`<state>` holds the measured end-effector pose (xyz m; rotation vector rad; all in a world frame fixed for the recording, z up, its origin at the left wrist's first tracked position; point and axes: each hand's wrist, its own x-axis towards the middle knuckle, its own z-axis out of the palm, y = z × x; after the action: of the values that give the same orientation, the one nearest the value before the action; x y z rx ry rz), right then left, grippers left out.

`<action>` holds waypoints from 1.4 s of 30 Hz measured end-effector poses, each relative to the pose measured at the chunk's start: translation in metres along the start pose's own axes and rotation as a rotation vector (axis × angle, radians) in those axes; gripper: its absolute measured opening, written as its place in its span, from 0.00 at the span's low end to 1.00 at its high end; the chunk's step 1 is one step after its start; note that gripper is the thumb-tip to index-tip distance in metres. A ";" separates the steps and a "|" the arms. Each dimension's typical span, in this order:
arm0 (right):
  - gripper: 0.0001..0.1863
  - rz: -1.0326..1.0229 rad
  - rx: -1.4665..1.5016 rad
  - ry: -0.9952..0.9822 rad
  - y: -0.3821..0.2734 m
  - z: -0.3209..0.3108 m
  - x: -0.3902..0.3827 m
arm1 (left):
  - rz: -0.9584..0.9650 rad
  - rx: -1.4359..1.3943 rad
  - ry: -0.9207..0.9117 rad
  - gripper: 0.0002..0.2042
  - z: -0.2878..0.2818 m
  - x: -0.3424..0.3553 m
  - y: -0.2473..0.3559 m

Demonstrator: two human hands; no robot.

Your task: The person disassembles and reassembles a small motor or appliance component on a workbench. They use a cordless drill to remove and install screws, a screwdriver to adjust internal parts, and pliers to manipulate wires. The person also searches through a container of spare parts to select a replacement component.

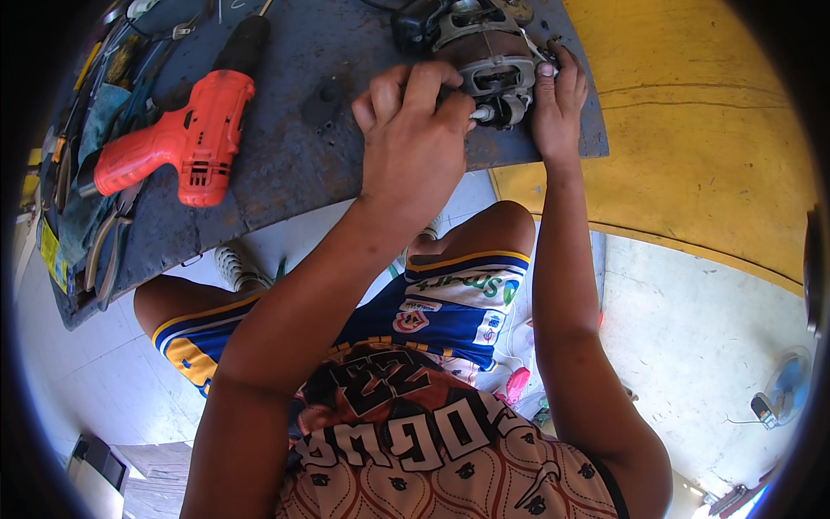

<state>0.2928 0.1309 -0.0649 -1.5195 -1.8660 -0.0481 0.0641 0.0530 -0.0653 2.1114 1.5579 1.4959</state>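
An electric fan motor (pixel 488 65) with a brown core and grey metal housing lies near the far edge of the picture, on a worn dark tabletop. My left hand (pixel 415 130) is at its near left side, fingers curled and pinched. Beside that thumb a short pale rod (pixel 482 113) points into the motor's near end; what the fingertips hold is hidden by the hand. From the right, my right hand (pixel 558 112) grips the motor's side, its thumb up against the housing and its fingers around the far side.
A red cordless drill (pixel 194 138) lies on the dark table (pixel 294 173), left of the motor. Pliers (pixel 105 251), a teal cloth (pixel 104 108) and several hand tools crowd the table's left edge. A yellow panel (pixel 692 112) stands to the right. Below are my knees and a tiled floor.
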 end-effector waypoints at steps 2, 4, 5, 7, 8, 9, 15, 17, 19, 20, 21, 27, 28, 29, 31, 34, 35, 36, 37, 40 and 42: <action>0.26 0.004 -0.010 -0.002 0.000 0.000 -0.001 | 0.003 0.000 -0.026 0.06 0.000 0.000 0.000; 0.27 -0.011 -0.010 -0.012 0.001 -0.001 -0.001 | 0.005 -0.005 -0.024 0.07 -0.001 0.000 -0.001; 0.27 -0.001 -0.016 -0.021 0.001 -0.001 -0.001 | 0.006 -0.007 -0.019 0.08 -0.002 0.001 -0.002; 0.27 -0.012 -0.016 -0.021 0.000 -0.002 0.000 | 0.018 -0.001 -0.033 0.10 -0.003 0.003 0.000; 0.27 0.011 -0.005 -0.021 0.000 -0.002 0.001 | 0.029 0.000 -0.035 0.11 -0.005 0.005 0.001; 0.27 0.029 0.005 -0.015 -0.001 -0.001 0.002 | 0.037 -0.004 -0.036 0.12 -0.007 0.006 0.003; 0.28 0.013 0.004 0.262 -0.025 -0.021 -0.001 | 0.041 -0.159 -0.065 0.21 -0.115 0.015 0.000; 0.26 0.032 0.025 0.297 -0.048 -0.037 -0.009 | 0.054 -0.042 -0.125 0.22 -0.191 0.033 -0.029; 0.17 0.010 0.126 0.325 -0.077 -0.051 -0.018 | 0.020 0.198 -0.371 0.27 -0.254 0.059 -0.059; 0.15 -0.041 0.147 0.236 -0.094 -0.056 -0.022 | 0.041 0.374 -0.560 0.31 -0.275 0.069 -0.072; 0.12 -0.099 0.166 0.149 -0.110 -0.060 -0.026 | 0.074 0.372 -0.660 0.34 -0.281 0.074 -0.086; 0.10 -0.277 -0.139 -0.269 -0.180 -0.034 -0.026 | 0.067 0.330 -0.985 0.46 -0.250 0.093 -0.127; 0.10 -0.292 -0.194 -0.281 -0.185 -0.027 -0.026 | 0.060 0.294 -0.980 0.47 -0.244 0.097 -0.129; 0.10 -0.307 -0.241 -0.281 -0.187 -0.020 -0.025 | 0.026 0.302 -0.988 0.48 -0.243 0.100 -0.130; 0.09 -0.278 -0.319 -0.368 -0.186 -0.011 -0.025 | 0.081 0.318 -1.007 0.49 -0.247 0.105 -0.129; 0.09 -0.288 -0.340 -0.371 -0.181 -0.004 -0.023 | 0.059 0.329 -1.003 0.50 -0.265 0.101 -0.121; 0.09 -0.303 -0.328 -0.368 -0.180 -0.003 -0.022 | 0.051 0.316 -0.991 0.50 -0.273 0.096 -0.116; 0.09 -0.298 -0.322 -0.377 -0.181 -0.004 -0.021 | 0.004 0.237 -0.947 0.49 -0.280 0.091 -0.112; 0.10 -0.276 -0.318 -0.409 -0.183 -0.005 -0.020 | -0.032 0.155 -0.895 0.49 -0.288 0.086 -0.108; 0.09 -0.269 -0.104 -0.231 -0.195 -0.009 -0.017 | -0.191 -0.112 -0.727 0.47 -0.316 0.059 -0.096; 0.09 0.063 0.351 -0.278 -0.205 -0.011 -0.016 | -0.455 -0.448 -0.583 0.46 -0.324 0.034 -0.091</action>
<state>0.1214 0.0503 0.0162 -1.3887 -1.9127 0.5175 -0.2406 -0.0158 0.0651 1.5908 1.2227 0.8614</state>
